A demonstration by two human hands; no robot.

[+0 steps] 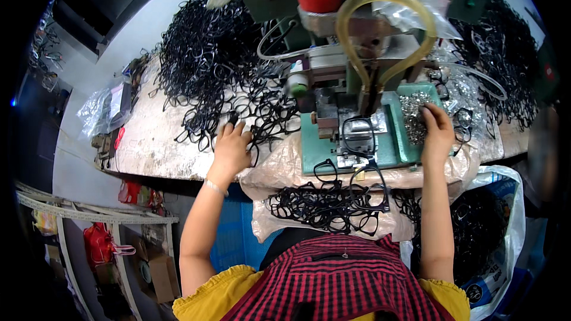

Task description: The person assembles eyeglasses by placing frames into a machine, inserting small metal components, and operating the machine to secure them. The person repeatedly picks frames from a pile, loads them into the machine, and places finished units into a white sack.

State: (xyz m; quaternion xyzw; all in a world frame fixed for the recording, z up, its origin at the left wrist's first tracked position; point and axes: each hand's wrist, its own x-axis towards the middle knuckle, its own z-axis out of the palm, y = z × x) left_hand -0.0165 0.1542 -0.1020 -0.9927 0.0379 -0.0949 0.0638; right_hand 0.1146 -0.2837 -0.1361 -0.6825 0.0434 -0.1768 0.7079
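My left hand point(231, 145) reaches into a big heap of black eyeglass frames point(214, 65) on the worn bench, its fingers closed around one black frame at the heap's near edge. My right hand point(437, 131) rests fingers-down in a green tray of small silver metal parts point(411, 113); what it pinches is hidden. Between the hands stands a green bench machine point(351, 137), and one black eyeglass frame point(358, 135) lies on its base plate. More black frames point(324, 205) are piled on my lap over a plastic sheet.
A yellowish hose loop point(386, 30) and clear tubes hang over the machine. A second heap of frames point(505, 59) lies at the far right. A white bag of frames point(488, 232) stands by my right side. Shelving with red bags point(101, 244) is lower left.
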